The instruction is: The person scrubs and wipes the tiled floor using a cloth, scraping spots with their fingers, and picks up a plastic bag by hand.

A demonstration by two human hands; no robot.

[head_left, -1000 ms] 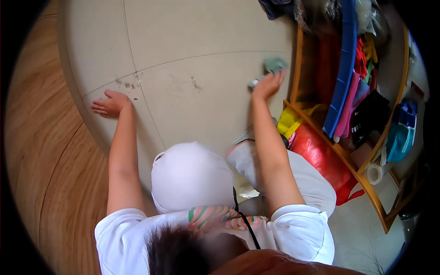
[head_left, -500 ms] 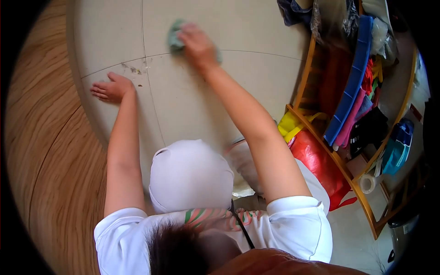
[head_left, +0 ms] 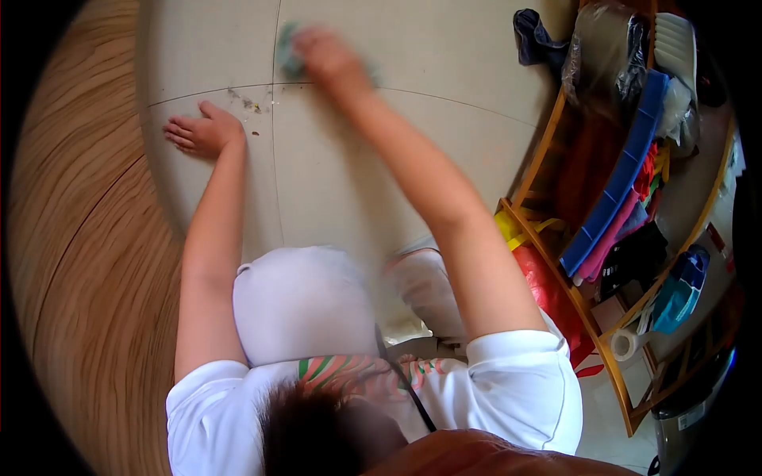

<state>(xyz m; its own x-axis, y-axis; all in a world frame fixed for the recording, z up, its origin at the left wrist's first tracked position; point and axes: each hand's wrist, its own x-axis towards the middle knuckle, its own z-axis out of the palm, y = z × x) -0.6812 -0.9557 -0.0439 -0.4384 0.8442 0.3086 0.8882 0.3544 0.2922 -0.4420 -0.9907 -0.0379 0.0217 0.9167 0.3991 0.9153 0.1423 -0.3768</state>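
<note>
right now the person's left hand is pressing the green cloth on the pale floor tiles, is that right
No, it's the right hand that is pressing the green cloth on the pale floor tiles, as the head view shows.

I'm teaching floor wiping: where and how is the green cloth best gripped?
Probably by its middle, from above, palm down: the green cloth lies low against the tiled floor, which blocks approach from beneath, and shows on both sides of the right hand over it. Blur hides exact finger placement.
</note>
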